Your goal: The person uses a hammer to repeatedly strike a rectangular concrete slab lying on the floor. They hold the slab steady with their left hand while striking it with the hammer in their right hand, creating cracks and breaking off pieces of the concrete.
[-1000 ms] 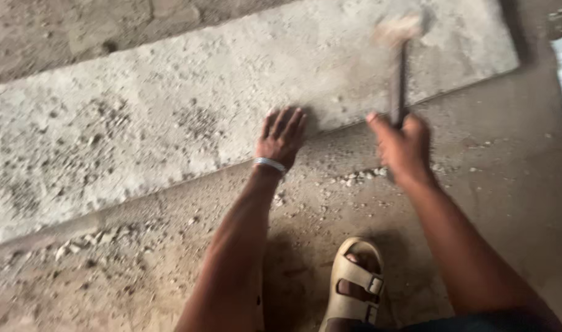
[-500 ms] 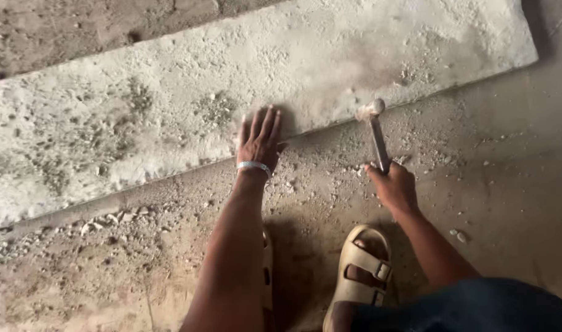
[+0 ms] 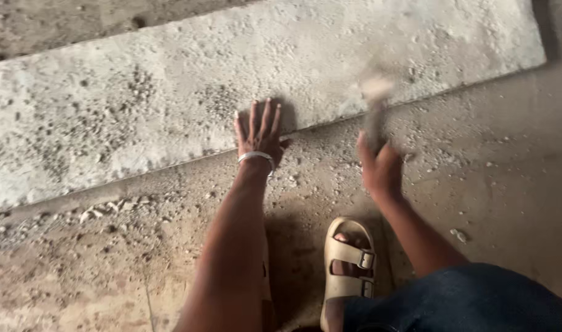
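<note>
- We look down from head height at a long, pale concrete slab lying flat on a dusty floor, running across the upper part of the view and tilting up toward the right.
- Our left hand lies flat on the slab's near edge, palm down, fingers spread and pointing away from us; it holds nothing.
- A thin silver bangle circles the left wrist, just where the slab meets the floor.
- Our right hand is closed in a fist around the handle of a hammer, to the right of the left hand and over the floor just beside the slab's edge.
- The hammer points away from us; its head is over the slab's near edge and is blurred, so we cannot tell whether it touches the concrete.
- Small chips and grit lie scattered on the floor along the slab's near edge, thickest toward the left.
- Below the hands, a foot in a beige two-strap sandal rests on the floor between our forearms.
- Dark blue fabric covers the lower right corner.
</note>
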